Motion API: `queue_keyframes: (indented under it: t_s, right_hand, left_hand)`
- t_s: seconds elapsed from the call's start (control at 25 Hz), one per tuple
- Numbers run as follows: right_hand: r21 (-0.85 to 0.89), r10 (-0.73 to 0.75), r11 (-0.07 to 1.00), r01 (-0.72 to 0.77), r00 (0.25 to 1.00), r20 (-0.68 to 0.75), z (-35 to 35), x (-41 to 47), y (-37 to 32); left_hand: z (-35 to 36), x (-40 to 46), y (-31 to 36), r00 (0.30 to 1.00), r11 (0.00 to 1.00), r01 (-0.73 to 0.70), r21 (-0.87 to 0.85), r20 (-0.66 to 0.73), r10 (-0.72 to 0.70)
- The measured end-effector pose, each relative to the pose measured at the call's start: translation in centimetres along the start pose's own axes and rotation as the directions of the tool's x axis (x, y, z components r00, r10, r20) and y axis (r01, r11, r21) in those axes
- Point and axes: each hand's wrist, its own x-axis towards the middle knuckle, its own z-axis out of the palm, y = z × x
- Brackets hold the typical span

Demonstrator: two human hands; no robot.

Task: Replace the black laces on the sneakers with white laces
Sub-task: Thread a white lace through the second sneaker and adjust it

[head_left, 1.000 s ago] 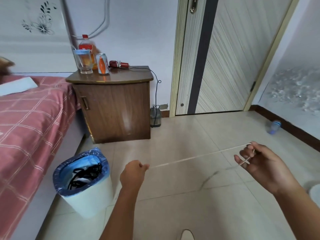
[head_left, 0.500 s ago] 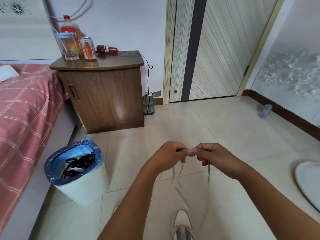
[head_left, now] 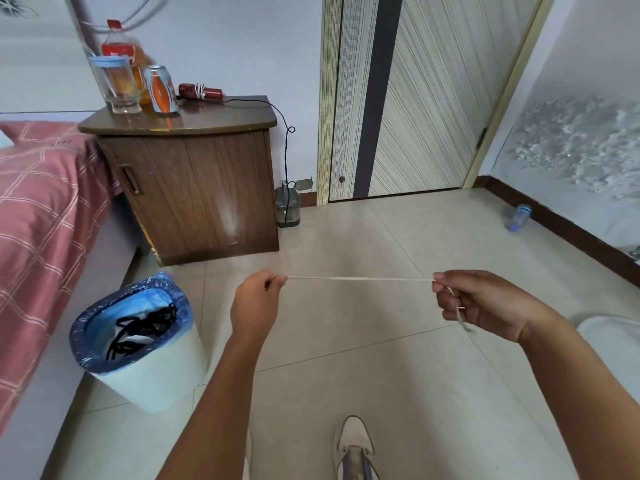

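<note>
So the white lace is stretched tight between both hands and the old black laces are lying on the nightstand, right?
Not quite. The head view shows the black laces inside the blue-lined bin by the bed, not on the nightstand. The rest holds: left hand and right hand pinch the white lace taut between them.

1. You stand over a pale tiled floor (head_left: 346, 341). A white bin (head_left: 149, 372) with a blue liner sits at its left edge beside the bed (head_left: 41, 209), and black laces (head_left: 145, 327) lie inside it.
2. A wooden nightstand (head_left: 197, 188) stands on the floor near the far wall. On its top you have a glass (head_left: 116, 84), a bottle (head_left: 123, 50), a can (head_left: 161, 90) and a red object (head_left: 201, 91).
3. A plastic bottle (head_left: 517, 216) lies at the floor's right edge.
4. A white sneaker (head_left: 355, 445) rests at the near edge.
</note>
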Motion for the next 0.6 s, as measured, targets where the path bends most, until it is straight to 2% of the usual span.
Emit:
queue_keyframes:
  t_s: [0.24,0.36,0.48,0.6]
  right_hand:
    - [0.108,0.069,0.993,-0.055,0.989,-0.129,-3.6,-1.2,-0.6]
    - [0.233,0.095,0.970,-0.065,0.988,-0.119,-3.5,-1.2,-1.1]
    - [0.430,0.200,0.877,-0.214,0.977,0.077,1.8,-0.5,-0.4]
    - [0.517,0.309,0.748,-0.415,0.908,0.283,8.7,-0.4,2.1]
  left_hand:
    - [-0.1,0.3,-2.8,0.980,0.983,0.176,0.045,-0.102,-0.171]
    - [-0.3,0.1,-2.6,0.989,0.988,0.146,0.055,-0.028,-0.145]
    - [0.8,-1.1,0.9,0.983,0.997,0.009,0.079,0.182,-0.024]
    - [2.7,-3.1,5.8,0.932,0.993,-0.064,-0.097,0.351,0.095]
